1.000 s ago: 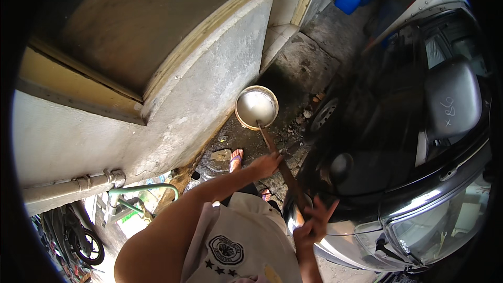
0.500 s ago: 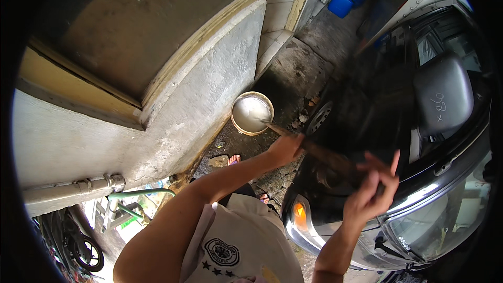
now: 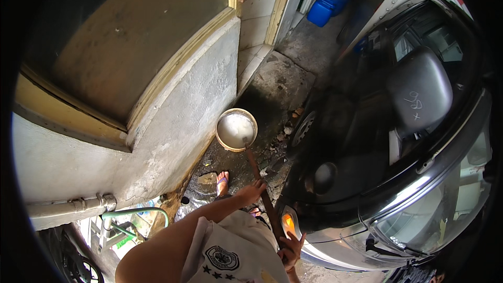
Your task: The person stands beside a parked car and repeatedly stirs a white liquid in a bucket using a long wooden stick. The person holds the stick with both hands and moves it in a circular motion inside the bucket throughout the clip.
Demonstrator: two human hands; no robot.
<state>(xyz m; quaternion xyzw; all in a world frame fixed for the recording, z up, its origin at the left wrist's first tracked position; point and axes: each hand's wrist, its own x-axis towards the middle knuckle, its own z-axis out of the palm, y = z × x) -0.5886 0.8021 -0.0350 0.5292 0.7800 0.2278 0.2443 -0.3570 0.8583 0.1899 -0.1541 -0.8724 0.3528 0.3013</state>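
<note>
A long brown wooden stick (image 3: 268, 204) slants from near my body down to a round bucket (image 3: 218, 141) on the wet ground. The stick's far end reaches the bucket's near rim, and whitish liquid (image 3: 234, 128) fills much of the bucket. My left hand (image 3: 251, 193) is closed round the stick at about its middle. Lower down, close to my shirt, my right hand (image 3: 291, 250) grips the stick's upper part, with one finger sticking out. Part of that hand's grip is hidden by its own fingers.
Close on the right stands a dark vehicle (image 3: 335, 199) with a large side mirror (image 3: 422, 89). A rough plaster wall (image 3: 178, 105) runs along the left. Blue containers (image 3: 322, 10) are at the back. Beside my sandalled foot (image 3: 222, 182) lies a stone (image 3: 207, 178); a green hose (image 3: 136, 210) hangs at lower left.
My right hand has come down and left from beside the vehicle and now holds the stick. The stick has swung steeper, its upper end toward my body. My left hand has moved down and left.
</note>
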